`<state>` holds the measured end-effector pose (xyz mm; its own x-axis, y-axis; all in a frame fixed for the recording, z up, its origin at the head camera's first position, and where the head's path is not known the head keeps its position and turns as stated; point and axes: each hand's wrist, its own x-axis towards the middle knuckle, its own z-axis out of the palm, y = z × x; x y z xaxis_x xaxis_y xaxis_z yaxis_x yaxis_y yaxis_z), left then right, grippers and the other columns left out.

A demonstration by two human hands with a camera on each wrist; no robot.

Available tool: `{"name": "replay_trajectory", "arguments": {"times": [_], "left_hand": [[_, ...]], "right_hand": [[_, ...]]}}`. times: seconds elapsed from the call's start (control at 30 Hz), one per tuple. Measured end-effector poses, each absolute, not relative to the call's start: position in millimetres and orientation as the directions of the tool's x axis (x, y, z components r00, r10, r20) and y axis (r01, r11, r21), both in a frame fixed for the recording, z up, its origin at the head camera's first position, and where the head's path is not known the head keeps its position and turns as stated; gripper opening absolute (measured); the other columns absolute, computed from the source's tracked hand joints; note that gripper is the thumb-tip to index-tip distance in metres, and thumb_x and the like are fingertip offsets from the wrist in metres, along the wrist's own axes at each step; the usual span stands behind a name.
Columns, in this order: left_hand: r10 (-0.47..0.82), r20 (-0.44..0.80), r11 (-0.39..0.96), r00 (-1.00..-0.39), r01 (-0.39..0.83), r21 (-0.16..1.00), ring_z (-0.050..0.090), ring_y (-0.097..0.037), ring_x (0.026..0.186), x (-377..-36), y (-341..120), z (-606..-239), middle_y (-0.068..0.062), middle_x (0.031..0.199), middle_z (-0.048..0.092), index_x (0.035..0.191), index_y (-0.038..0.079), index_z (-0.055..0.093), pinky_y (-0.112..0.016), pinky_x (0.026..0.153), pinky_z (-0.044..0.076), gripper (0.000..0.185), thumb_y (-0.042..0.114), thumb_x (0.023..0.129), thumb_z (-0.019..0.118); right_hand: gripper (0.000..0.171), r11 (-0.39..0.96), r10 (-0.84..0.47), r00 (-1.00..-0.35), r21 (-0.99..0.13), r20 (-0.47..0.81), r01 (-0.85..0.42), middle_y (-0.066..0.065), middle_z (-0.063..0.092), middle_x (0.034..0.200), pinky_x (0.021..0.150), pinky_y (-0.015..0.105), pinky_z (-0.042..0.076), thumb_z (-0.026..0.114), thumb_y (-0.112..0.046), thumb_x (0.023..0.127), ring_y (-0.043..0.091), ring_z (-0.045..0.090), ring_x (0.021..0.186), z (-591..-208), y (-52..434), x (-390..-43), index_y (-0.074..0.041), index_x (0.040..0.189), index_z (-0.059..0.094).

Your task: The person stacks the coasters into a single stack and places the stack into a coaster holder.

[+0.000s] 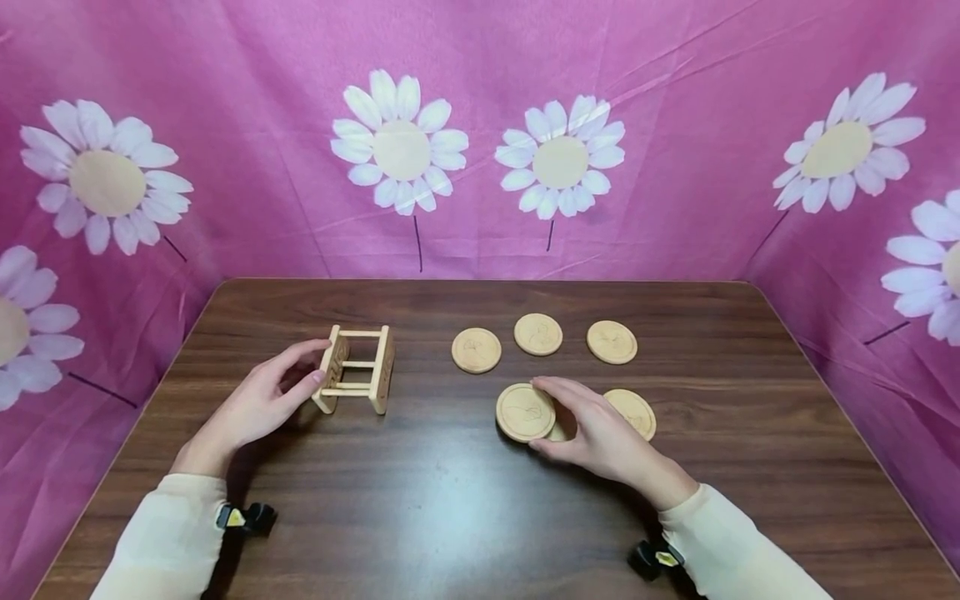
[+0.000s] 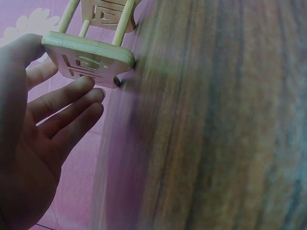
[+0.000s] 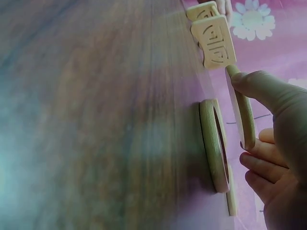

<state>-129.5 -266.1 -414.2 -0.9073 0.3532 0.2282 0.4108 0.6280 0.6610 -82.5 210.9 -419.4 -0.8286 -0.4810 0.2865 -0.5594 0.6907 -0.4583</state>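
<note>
A small wooden coaster rack [image 1: 383, 372], two cut-out side panels joined by dowels, stands on the table to the left. My left hand [image 1: 258, 400] grips its left panel [image 2: 103, 56] at the edges between thumb and fingers. My right hand [image 1: 600, 433] pinches a round wooden coaster [image 1: 522, 412] by its rim, thumb on the near side. In the right wrist view this held coaster [image 3: 245, 115] is raised off the table. Another coaster [image 3: 214, 143] lies below it, mostly hidden from the head view by the held one and the hand.
Three more coasters with engraved lines, left [image 1: 476, 350], middle [image 1: 537, 334] and right [image 1: 612, 342], lie in a row at the back. Another coaster [image 1: 632, 412] is partly behind my right hand. A pink flowered cloth [image 1: 480, 242] hangs behind the dark wooden table [image 1: 360, 517].
</note>
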Motion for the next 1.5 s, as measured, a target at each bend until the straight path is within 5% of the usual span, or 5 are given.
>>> {"name": "replay_trajectory", "arguments": {"times": [0.9,1.17,1.5], "left_hand": [[0.351,0.216,0.608,-0.911,0.398,0.687,0.062,0.011,0.105,-129,-267,-415,-0.018,0.122,0.077,0.153,0.014,0.058,-0.006,0.090,0.048,0.048,0.007,0.106,0.067],[0.361,0.225,0.605,-0.905,0.411,0.682,0.069,-0.003,0.110,-131,-267,-414,-0.018,0.122,0.077,0.152,0.012,0.058,-0.004,0.093,0.046,0.044,0.016,0.109,0.065],[0.363,0.234,0.603,-0.902,0.419,0.679,0.067,0.002,0.109,-131,-266,-414,-0.018,0.121,0.078,0.152,0.012,0.059,-0.005,0.094,0.046,0.044,0.013,0.108,0.066]], "right_hand": [[0.079,0.732,-0.440,-0.856,-0.445,0.269,-0.516,0.013,0.071,0.141,0.108,0.053,0.054,0.098,-0.029,0.079,0.032,0.069,0.130,-426,237,-74,-0.004,0.146,0.064],[0.080,0.734,-0.442,-0.857,-0.442,0.265,-0.516,0.014,0.071,0.142,0.107,0.053,0.054,0.097,-0.031,0.079,0.033,0.068,0.130,-429,238,-73,-0.004,0.146,0.064],[0.080,0.737,-0.445,-0.860,-0.444,0.250,-0.510,0.016,0.071,0.142,0.108,0.053,0.054,0.097,-0.030,0.080,0.034,0.068,0.131,-432,240,-73,-0.001,0.146,0.063]]}}
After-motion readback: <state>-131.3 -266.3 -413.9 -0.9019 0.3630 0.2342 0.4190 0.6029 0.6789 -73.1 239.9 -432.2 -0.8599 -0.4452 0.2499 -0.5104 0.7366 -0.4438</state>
